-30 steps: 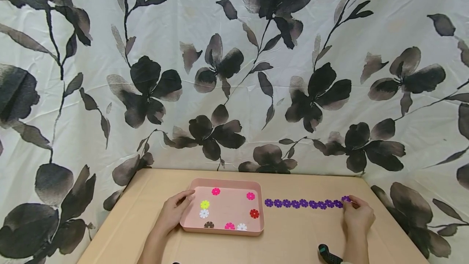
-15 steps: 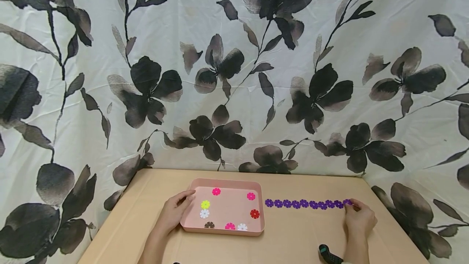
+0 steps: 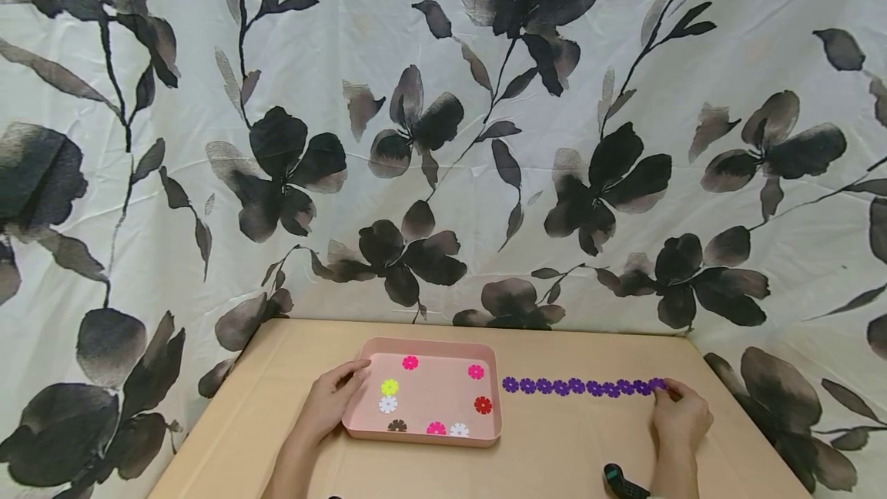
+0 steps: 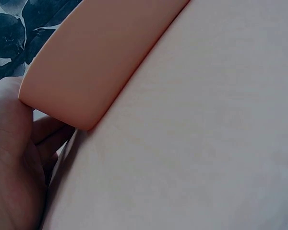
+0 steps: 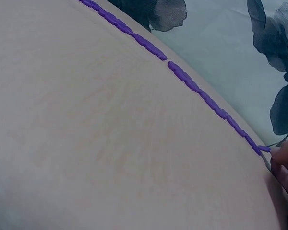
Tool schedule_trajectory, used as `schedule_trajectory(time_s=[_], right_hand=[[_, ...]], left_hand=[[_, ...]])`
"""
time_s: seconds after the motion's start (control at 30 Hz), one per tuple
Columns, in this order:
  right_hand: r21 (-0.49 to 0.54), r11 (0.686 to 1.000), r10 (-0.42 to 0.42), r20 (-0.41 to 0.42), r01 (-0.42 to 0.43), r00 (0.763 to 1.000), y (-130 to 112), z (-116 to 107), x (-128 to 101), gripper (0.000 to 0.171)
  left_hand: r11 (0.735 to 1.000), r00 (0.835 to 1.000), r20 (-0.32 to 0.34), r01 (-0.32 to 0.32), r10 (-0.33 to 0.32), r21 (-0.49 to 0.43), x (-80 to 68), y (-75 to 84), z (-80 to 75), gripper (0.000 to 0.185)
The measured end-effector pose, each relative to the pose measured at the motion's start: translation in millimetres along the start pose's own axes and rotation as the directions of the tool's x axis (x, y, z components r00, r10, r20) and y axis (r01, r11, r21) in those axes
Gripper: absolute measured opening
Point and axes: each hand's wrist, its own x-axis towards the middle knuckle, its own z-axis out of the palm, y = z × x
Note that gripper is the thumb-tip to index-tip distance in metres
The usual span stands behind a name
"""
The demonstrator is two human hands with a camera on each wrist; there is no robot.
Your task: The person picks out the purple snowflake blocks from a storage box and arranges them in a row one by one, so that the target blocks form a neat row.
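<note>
A pink tray (image 3: 423,345) sits on the tan table (image 3: 554,445) and holds several small flower-shaped discs in pink, red, yellow, white and brown. My left hand (image 3: 356,374) grips the tray's left rim. In the left wrist view the palm (image 4: 14,158) lies against the tray's corner (image 4: 101,57), with fingers curled under it. To the tray's right, a chain of purple discs (image 3: 589,387) lies flat in a row. My right hand (image 3: 664,390) pinches its right end. The right wrist view shows the chain (image 5: 192,84) ending at my fingertips (image 5: 284,154).
A white curtain (image 3: 443,137) with dark flowers hangs right behind the table and wraps both sides. A small black object (image 3: 620,482) lies at the bottom edge beside my right wrist. Bare tabletop stretches in front of the tray and the chain.
My right hand has lowered the end purple disc from slightly above the row into line with the chain. The left hand and tray have stayed put.
</note>
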Motion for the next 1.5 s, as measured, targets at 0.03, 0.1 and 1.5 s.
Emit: schedule_trajectory(time_s=[0.03,0.1,1.5], right_hand=[[-0.001,1.0,0.0,0.001,0.0,1.0,0,0,0,0.031],[-0.005,1.0,-0.005,-0.002,0.005,1.0,0,0,0,0.032],[0.136,0.846,-0.532,0.273,0.515,0.801,-105,56,-60,0.027]], left_hand=[[1.0,1.0,-0.001,0.002,-0.002,0.0,-0.2,0.1,0.1,0.031],[1.0,1.0,-0.003,-0.003,0.003,0.003,-0.4,-0.3,0.4,0.032],[1.0,1.0,-0.02,0.004,-0.004,0.005,-1.0,-1.7,-6.4,0.041]])
